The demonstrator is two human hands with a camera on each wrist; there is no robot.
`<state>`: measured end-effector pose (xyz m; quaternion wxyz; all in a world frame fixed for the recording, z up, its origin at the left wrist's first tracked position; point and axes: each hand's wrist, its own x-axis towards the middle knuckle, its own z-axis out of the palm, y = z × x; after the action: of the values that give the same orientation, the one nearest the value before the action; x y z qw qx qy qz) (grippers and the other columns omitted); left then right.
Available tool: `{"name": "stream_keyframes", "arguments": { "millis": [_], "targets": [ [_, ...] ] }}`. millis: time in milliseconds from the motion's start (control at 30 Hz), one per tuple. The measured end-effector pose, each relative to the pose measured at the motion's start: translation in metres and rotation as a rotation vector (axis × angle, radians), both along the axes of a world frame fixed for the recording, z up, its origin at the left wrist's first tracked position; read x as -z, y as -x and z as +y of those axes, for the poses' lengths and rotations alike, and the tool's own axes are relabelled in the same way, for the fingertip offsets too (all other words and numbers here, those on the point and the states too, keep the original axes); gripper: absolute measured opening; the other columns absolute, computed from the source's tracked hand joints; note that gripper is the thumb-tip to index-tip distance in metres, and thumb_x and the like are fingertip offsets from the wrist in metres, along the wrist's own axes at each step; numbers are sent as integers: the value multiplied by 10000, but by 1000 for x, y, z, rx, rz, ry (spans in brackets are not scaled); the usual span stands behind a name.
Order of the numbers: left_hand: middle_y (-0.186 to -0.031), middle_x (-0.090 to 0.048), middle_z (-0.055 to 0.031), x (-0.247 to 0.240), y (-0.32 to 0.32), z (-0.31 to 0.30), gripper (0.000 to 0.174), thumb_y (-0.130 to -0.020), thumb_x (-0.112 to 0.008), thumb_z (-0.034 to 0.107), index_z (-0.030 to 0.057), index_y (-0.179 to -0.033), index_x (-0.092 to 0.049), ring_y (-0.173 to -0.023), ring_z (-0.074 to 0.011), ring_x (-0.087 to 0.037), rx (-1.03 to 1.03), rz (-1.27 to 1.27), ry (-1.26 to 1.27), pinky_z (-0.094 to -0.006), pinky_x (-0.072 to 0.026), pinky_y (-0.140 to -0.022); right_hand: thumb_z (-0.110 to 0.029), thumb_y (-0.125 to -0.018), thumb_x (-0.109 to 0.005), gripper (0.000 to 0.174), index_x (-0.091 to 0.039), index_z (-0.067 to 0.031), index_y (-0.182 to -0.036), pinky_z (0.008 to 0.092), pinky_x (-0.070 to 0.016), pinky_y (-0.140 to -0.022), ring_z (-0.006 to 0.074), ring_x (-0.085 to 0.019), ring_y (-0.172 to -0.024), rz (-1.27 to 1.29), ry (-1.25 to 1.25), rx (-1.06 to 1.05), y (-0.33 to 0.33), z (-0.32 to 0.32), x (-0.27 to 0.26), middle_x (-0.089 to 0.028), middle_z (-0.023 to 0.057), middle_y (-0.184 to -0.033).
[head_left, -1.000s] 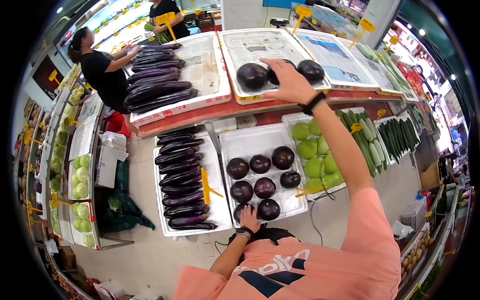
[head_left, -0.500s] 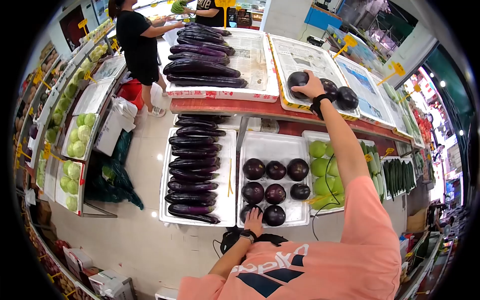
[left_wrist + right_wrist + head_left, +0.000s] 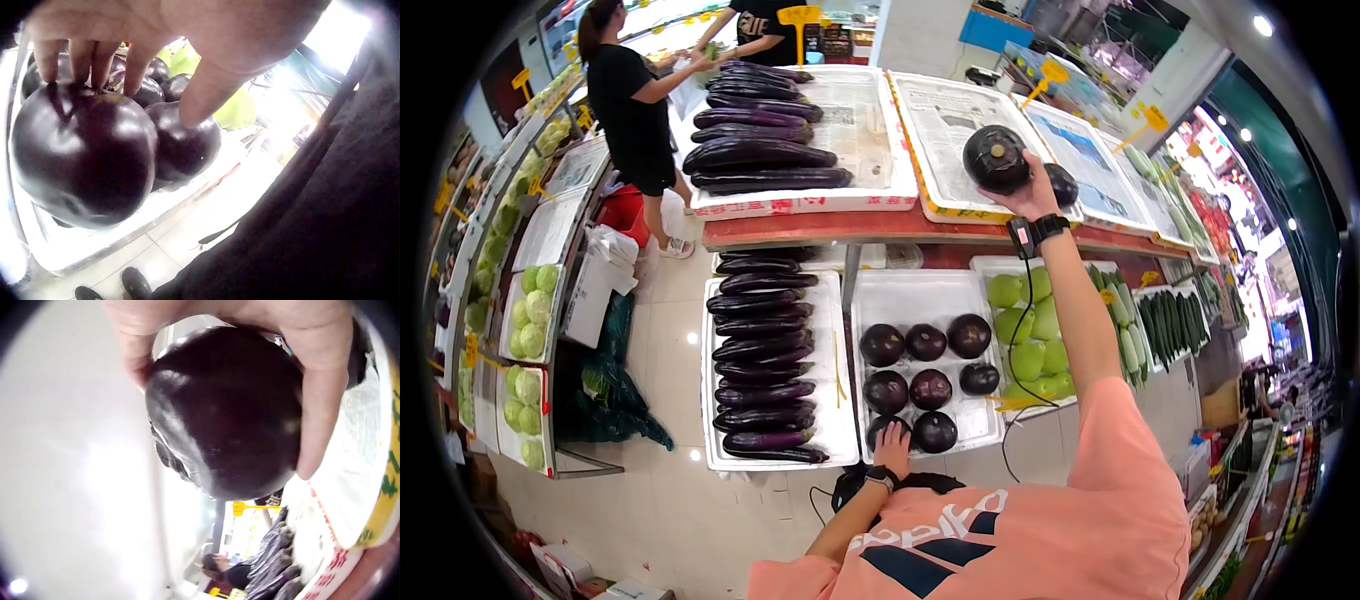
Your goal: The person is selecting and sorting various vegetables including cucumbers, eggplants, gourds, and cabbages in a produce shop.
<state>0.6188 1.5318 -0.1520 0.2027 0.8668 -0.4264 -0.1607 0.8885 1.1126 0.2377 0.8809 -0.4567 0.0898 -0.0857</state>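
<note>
In the head view my right hand [image 3: 1034,196] grips a round dark eggplant [image 3: 997,160], its stem end facing the camera, over the newspaper-lined upper tray [image 3: 945,211]. Thumb and fingers clasp opposite sides of this eggplant in the right wrist view. Another round eggplant [image 3: 1060,185] lies in the same tray, just right of my hand. Down in the white lower tray [image 3: 975,420], my left hand [image 3: 891,450] rests on the front-left eggplant [image 3: 84,156]. Its fingers reach fairly straight onto the top, the thumb spread toward a neighbouring eggplant [image 3: 181,140].
Long eggplants [image 3: 760,155] fill a tray at upper left, and more long eggplants [image 3: 765,360] lie below. Green gourds [image 3: 1025,325] sit right of the lower tray. A red shelf edge [image 3: 800,228] runs between levels. A cable [image 3: 1012,350] hangs from my right wrist. Two people stand beyond.
My right hand came down on the leftmost upper eggplant, took hold of it, and has raised and turned it stem end toward the camera. My left hand stays on its eggplant.
</note>
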Motion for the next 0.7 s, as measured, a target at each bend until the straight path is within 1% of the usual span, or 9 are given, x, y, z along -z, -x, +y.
{"name": "stream_keyframes", "arguments": {
  "millis": [67,100,167,267,367,433,567,633,700],
  "targets": [
    [-1519,-333,-201,2,-4,0,681,-751,-666,285,60,-1370,-494,-1447,-357,-241,21,5,-23,-537,-207,-1160,-476,-892,-618,689,-415,-96,-1429,627,-343,-1105,378,-456,-1325,-150,-85,-5,43,20,-6,-472,169,-1441],
    [-1522,-330,-198,3,-3,1,680,-753,-668,283,61,-1371,-493,-1450,-355,-235,30,13,-32,-541,-205,-1160,-520,-877,-631,740,-400,-95,-1437,617,-332,-1117,370,-428,-1350,-213,-58,96,70,42,-15,-447,167,-1461],
    [-1523,-332,-193,-7,-5,2,682,-750,-682,277,61,-1369,-495,-1453,-350,-233,29,9,-32,-550,-202,-1158,-567,-804,-704,892,-348,-97,-1472,605,-312,-1135,392,-356,-1390,-334,-240,65,124,41,2,-358,176,-1518],
    [-1522,-332,-190,-2,-7,2,704,-732,-705,265,63,-1372,-491,-1449,-347,-242,38,15,2,-554,-200,-1157,-573,-649,-831,1147,-248,-105,-1520,588,-282,-1155,435,-144,-1456,-484,-665,-168,210,82,10,-116,187,-1604],
    [-1502,-351,-197,-6,-9,3,703,-728,-712,260,64,-1367,-491,-1433,-356,-266,55,-2,17,-557,-200,-1155,-501,-764,-748,993,-245,-112,-1526,681,-280,-1104,435,-59,-1476,-398,-1032,-63,300,123,46,-61,192,-1614],
    [-1500,-352,-198,-10,-11,2,695,-733,-711,249,68,-1367,-489,-1432,-358,-268,74,-1,6,-556,-202,-1154,-560,-761,-718,987,-261,-129,-1523,679,-299,-1090,451,-131,-1446,-307,-1166,64,363,151,91,-111,196,-1599],
    [-1500,-347,-198,-10,-17,3,702,-739,-712,238,74,-1376,-467,-1427,-362,-276,123,5,8,-557,-213,-1148,-676,-755,-657,988,-293,-162,-1516,674,-336,-1062,484,-275,-1386,-103,-1158,321,461,206,165,-209,205,-1569],
    [-1503,-342,-196,-14,-20,2,707,-740,-712,236,74,-1380,-460,-1423,-364,-281,156,0,-25,-551,-221,-1146,-725,-771,-607,976,-298,-173,-1515,677,-334,-1062,502,-316,-1367,-2,-1056,438,493,218,192,-266,204,-1552],
    [-1506,-337,-194,-19,-22,-3,713,-738,-713,233,73,-1383,-458,-1422,-366,-281,173,8,-57,-545,-225,-1146,-728,-825,-532,904,-309,-179,-1508,672,-319,-1077,477,-346,-1367,116,-764,482,519,216,227,-331,191,-1528]
  ]
}}
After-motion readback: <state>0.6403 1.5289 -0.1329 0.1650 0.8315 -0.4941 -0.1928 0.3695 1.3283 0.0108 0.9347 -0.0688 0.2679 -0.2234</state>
